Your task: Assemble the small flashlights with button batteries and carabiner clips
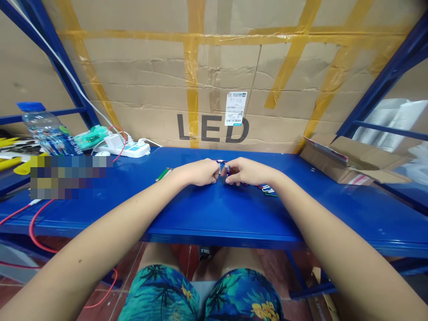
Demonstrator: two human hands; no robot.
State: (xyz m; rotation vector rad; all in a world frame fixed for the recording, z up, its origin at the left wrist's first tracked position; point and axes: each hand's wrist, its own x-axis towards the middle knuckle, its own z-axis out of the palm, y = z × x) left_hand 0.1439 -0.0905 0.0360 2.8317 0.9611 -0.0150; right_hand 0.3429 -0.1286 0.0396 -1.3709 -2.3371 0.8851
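Both of my hands rest on the blue metal shelf, fingertips close together near the middle. My left hand is closed in a pinch on a small silver-tipped part. My right hand is closed on a small purple cylindrical piece, like a tiny keychain flashlight. Another purple piece lies just behind my fingers. A green stick-like item lies left of my left hand. Small coloured clips lie beside my right wrist.
A taped cardboard wall marked LED backs the shelf. A white power strip with chargers, a water bottle and red cables sit at the left. An open cardboard box stands at the right.
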